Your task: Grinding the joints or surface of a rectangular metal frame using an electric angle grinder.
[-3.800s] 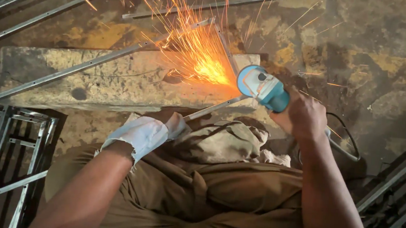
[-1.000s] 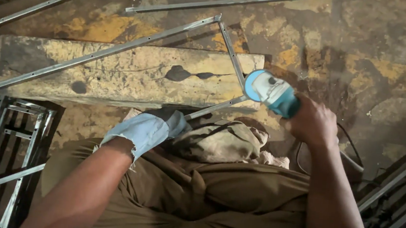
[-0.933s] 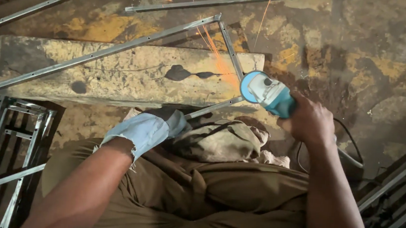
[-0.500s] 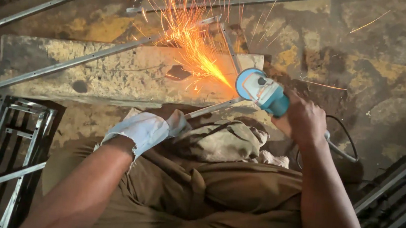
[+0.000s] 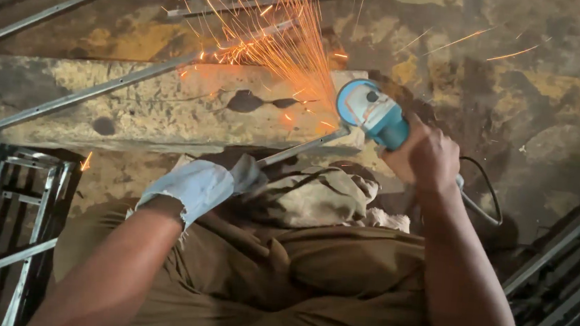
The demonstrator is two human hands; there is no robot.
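Grinding away at a thin steel bar (image 5: 302, 148) with a blue angle grinder (image 5: 373, 113), sparks (image 5: 273, 36) fanning up and left over the stone slab (image 5: 162, 106). Right hand (image 5: 425, 154) clenched round the grinder's body, cord (image 5: 479, 193) trailing off to the right. Left hand (image 5: 197, 184), wrapped in a pale glove, closed on the near end of the bar, pinning it low by the knee. Bar's far end resting at the slab's front right corner, right under the disc. Exact contact point lost in the glare, probably the bar's tip. Best kept steady: firm hold on both, disc angled so sparks fly away from the body, light even pressure, cord clear of the wheel, glove well back from the cut.
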